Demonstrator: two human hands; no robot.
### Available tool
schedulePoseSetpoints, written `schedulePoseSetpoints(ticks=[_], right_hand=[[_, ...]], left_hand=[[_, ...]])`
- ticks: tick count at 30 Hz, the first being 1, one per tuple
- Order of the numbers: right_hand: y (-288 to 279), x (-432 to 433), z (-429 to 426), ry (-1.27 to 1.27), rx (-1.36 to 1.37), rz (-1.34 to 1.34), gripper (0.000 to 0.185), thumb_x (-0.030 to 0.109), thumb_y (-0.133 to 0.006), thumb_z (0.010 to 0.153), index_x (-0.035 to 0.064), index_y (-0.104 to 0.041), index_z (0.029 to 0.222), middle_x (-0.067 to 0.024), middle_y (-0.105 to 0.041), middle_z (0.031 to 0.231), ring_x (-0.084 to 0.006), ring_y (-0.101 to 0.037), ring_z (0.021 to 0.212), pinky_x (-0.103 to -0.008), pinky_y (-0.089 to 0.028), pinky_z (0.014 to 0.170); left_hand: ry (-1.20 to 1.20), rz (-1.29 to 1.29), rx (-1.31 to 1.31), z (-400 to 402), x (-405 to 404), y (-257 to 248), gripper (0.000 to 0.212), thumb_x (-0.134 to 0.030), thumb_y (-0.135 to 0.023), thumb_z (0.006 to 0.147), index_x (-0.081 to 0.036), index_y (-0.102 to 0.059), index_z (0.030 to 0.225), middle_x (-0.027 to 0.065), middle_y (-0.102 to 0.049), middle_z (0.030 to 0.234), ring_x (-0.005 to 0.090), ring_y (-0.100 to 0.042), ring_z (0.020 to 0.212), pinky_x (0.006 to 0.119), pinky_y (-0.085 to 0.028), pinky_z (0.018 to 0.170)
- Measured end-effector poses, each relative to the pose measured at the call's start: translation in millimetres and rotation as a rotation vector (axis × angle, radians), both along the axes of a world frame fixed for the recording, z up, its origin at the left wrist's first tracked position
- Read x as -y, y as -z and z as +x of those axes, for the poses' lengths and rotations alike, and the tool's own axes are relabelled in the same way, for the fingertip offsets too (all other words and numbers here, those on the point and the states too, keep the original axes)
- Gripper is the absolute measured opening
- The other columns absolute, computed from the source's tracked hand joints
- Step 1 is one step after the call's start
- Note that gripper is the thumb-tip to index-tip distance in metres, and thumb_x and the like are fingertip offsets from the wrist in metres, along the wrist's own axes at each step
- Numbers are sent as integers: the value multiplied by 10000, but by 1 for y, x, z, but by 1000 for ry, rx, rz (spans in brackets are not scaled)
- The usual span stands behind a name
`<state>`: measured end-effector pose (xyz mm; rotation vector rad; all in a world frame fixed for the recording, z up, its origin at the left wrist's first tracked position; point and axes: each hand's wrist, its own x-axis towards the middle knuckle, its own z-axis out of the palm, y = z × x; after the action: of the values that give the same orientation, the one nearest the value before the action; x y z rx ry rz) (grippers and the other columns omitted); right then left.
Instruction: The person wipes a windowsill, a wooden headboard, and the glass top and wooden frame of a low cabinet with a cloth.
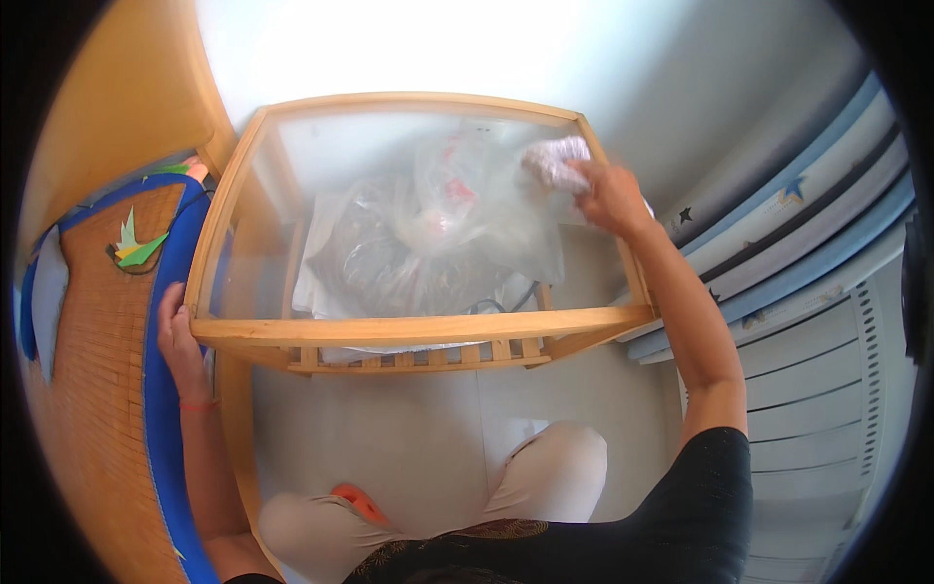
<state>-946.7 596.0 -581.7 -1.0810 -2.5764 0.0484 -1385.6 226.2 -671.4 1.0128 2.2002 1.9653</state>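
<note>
In front of me stands a small table with a wooden frame and a clear top panel. My right hand grips a folded, pale patterned cloth over the top's far right part. The cloth appears to touch the panel. At the near left corner, my left hand rests against the outside of the frame, its fingers along the edge. Through the panel I see clear plastic bags, one with red marks, on a slatted lower shelf. Their contents are hard to make out.
To the left lies a woven mat with a blue border, a green and white paper-like piece on it. Several padded panels lean along the right wall beside a white slatted unit. An orange shoe shows by my knee.
</note>
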Motion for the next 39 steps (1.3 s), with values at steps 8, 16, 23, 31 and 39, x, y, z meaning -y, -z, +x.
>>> schedulePoseSetpoints(ticks=[8, 16, 23, 31, 39], right_hand=[[-8, 107, 34, -381, -26, -5, 492, 38, -719, 667, 96, -622, 1145, -112, -652, 1124, -316, -608, 1042, -431, -458, 938], [-31, 140, 61, -289, -531, -131, 811, 490, -756, 696, 37, -502, 1319, -140, -502, 1360, -277, -434, 1297, -461, -291, 1090], [43, 123, 114, 356, -1131, -292, 649, 485, -530, 893, 10, -472, 1331, -169, -508, 1330, -266, -439, 1282, -405, -278, 1094], [74, 137, 92, 371, -1180, -414, 482, 287, -533, 924, -1, -474, 1305, -120, -546, 1229, -181, -480, 1151, -306, -347, 1010], [76, 137, 89, 417, -1150, -312, 412, 265, -494, 940, -15, -512, 1243, -101, -579, 1140, -167, -514, 1077, -290, -381, 959]], left_hand=[[413, 23, -631, 123, -65, -117, 367, -45, -526, 821, 16, -565, 1181, 149, -555, 1262, 266, -521, 1174, 379, -390, 1019], [1061, 24, -1180, 250, -163, -103, 568, -324, -701, 740, -3, -556, 1185, 155, -500, 1323, 318, -466, 1230, 471, -313, 1067], [1157, -245, -1147, 290, -225, -86, 618, -383, -670, 756, -21, -523, 1234, 156, -523, 1295, 300, -497, 1187, 435, -347, 1022], [801, -694, -854, 297, -246, -98, 399, -399, -490, 888, -42, -607, 1021, 198, -657, 896, 371, -621, 821, 474, -451, 799], [745, -635, -1124, 275, -235, -134, 398, -346, -425, 964, -27, -646, 876, 167, -655, 823, 366, -620, 701, 446, -495, 650]])
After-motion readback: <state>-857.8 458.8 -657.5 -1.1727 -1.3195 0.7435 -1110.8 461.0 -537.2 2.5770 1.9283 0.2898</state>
